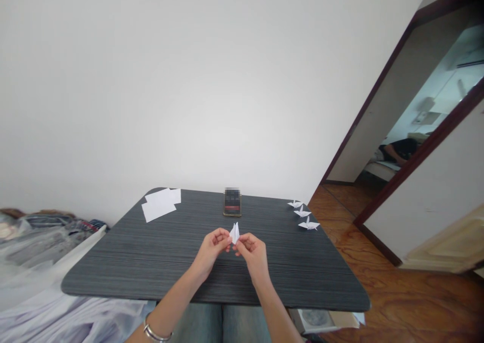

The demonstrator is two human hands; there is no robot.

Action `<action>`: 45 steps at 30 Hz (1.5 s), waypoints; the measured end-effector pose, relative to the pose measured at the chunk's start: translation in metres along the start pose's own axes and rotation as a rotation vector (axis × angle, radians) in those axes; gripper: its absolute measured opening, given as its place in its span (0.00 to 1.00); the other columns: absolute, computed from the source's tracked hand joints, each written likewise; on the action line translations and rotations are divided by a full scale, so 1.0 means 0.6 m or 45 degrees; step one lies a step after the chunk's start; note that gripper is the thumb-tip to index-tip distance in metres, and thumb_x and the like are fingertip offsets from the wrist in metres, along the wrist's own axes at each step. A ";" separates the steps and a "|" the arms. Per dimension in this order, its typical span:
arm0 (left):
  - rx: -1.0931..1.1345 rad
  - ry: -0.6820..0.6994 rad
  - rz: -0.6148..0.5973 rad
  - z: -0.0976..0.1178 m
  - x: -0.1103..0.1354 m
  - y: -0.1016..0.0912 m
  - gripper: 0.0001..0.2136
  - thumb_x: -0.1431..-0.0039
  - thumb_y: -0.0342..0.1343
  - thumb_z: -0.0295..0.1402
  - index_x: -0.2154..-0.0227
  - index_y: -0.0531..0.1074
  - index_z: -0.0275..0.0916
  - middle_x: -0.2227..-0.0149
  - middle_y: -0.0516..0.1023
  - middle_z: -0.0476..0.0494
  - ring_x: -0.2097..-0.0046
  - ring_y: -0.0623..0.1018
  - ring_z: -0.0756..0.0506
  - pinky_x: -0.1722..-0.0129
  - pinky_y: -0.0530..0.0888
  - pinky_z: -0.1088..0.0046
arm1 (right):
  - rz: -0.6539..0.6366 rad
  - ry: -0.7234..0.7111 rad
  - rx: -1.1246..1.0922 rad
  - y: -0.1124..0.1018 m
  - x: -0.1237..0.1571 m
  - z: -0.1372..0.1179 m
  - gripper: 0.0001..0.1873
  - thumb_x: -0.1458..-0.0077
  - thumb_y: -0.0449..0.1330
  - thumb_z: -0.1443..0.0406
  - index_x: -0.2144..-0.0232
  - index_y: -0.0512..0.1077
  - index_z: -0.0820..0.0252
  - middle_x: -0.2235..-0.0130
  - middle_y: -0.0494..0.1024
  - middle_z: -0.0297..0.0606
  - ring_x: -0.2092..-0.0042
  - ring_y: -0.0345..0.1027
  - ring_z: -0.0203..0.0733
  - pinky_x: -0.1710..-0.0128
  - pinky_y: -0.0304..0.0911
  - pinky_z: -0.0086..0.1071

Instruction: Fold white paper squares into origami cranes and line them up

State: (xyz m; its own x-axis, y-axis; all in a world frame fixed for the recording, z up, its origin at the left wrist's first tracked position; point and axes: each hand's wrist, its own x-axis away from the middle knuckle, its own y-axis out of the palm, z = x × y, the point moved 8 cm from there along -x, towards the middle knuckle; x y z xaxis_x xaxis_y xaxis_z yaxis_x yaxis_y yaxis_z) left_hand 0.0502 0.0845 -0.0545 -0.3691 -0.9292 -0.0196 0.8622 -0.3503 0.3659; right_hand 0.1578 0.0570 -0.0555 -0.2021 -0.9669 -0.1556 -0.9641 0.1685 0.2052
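The left hand (209,252) and right hand (254,255) meet above the middle of the table, each in a narrow pinch on a folded white paper (235,233), which is held upright in the air between them, its pointed flaps rising above the fingers. Below, the dark grey table (113,267) has a streaked, wood-grain surface and broad rounded corners. Nothing stands between the hands and the paper. Farther along the table, a smartphone (232,202) with a pixelated screen stands upright near the far edge. Loose white paper sheets (159,204) overlap at the far left corner, and three white origami cranes (302,212) stand in a slanting row near the right edge, their thin creased wings spread. A silver bangle (153,334) circles the left wrist, and blue denim-clad legs (221,323) show beneath the table edge. To the left lies a heap of clothes (49,237) beyond pale, rumpled fabric (56,307). To the right, a reddish wood-patterned floor (397,292) runs to a dark-framed doorway (427,146), where another person (397,151) lies in the next room.
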 end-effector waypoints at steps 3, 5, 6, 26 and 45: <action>-0.019 0.059 0.025 0.006 -0.001 0.001 0.09 0.57 0.61 0.32 0.76 0.67 0.35 0.80 0.70 0.53 0.78 0.67 0.54 0.75 0.63 0.79 | -0.004 -0.006 0.014 0.002 0.000 0.001 0.06 0.54 0.58 0.65 0.77 0.69 0.63 0.79 0.73 0.34 0.75 0.68 0.35 0.79 0.61 0.24; -0.074 0.104 0.063 0.011 0.000 0.000 0.08 0.58 0.61 0.32 0.77 0.68 0.35 0.79 0.71 0.52 0.77 0.68 0.54 0.75 0.64 0.79 | -0.003 -0.010 0.030 0.003 0.002 0.000 0.06 0.54 0.57 0.64 0.77 0.69 0.63 0.79 0.73 0.34 0.75 0.68 0.36 0.80 0.61 0.25; -0.107 0.126 0.097 0.014 0.000 -0.002 0.08 0.59 0.61 0.32 0.77 0.68 0.35 0.78 0.71 0.52 0.77 0.68 0.53 0.75 0.64 0.79 | 0.004 -0.011 0.053 0.003 0.003 -0.001 0.06 0.54 0.57 0.64 0.77 0.68 0.63 0.78 0.73 0.34 0.75 0.68 0.36 0.79 0.61 0.25; -0.348 0.247 0.190 0.026 0.010 -0.006 0.07 0.57 0.60 0.31 0.75 0.70 0.35 0.74 0.73 0.48 0.71 0.72 0.49 0.69 0.67 0.75 | 0.154 -0.253 0.571 -0.003 0.016 -0.028 0.07 0.53 0.55 0.67 0.81 0.64 0.60 0.79 0.69 0.31 0.77 0.63 0.35 0.78 0.58 0.26; -0.386 0.354 0.147 0.043 0.020 0.006 0.11 0.60 0.62 0.31 0.71 0.70 0.36 0.69 0.75 0.44 0.67 0.74 0.48 0.68 0.70 0.74 | 0.203 -0.420 0.658 -0.002 0.024 -0.055 0.03 0.53 0.54 0.69 0.75 0.69 0.60 0.75 0.73 0.35 0.73 0.67 0.37 0.76 0.61 0.26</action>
State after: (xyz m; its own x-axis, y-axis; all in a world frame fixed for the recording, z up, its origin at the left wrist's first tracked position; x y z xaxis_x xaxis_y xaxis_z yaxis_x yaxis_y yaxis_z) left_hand 0.0403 0.0753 -0.0293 -0.1925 -0.9462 -0.2600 0.9706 -0.2226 0.0913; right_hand 0.1620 0.0365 -0.0259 -0.3135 -0.8263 -0.4679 -0.8598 0.4562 -0.2296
